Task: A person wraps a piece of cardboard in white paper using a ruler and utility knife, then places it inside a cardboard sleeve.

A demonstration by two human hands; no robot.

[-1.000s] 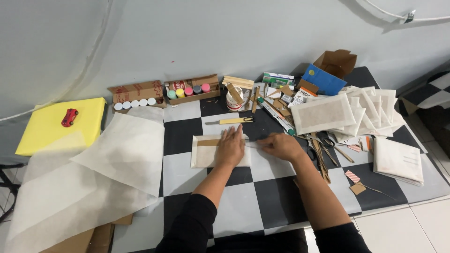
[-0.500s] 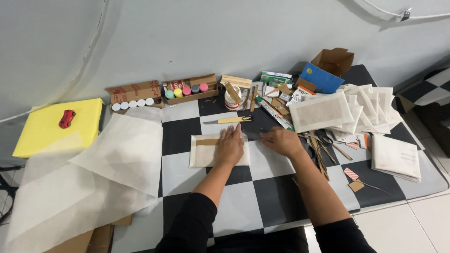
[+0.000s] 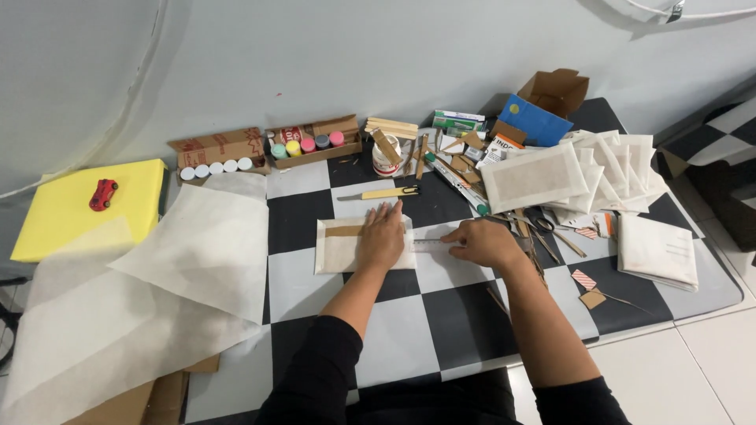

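We are pressing our flat, open left hand (image 3: 383, 236) on a paper envelope (image 3: 340, 246) to pin it, our right hand (image 3: 482, 242) curling loosely onto a clear ruler (image 3: 431, 245)

matt paper envelope (image 3: 340, 245), clear plastic ruler (image 3: 429, 245), glossy checkered table (image 3: 457, 315), thin white tissue sheets (image 3: 197, 252).

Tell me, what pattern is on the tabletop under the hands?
Black-and-white checkerboard squares on the tabletop, plain in the head view.

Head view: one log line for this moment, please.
left hand flat on envelope | right hand on ruler | cutter beyond, untouched | checkered mat
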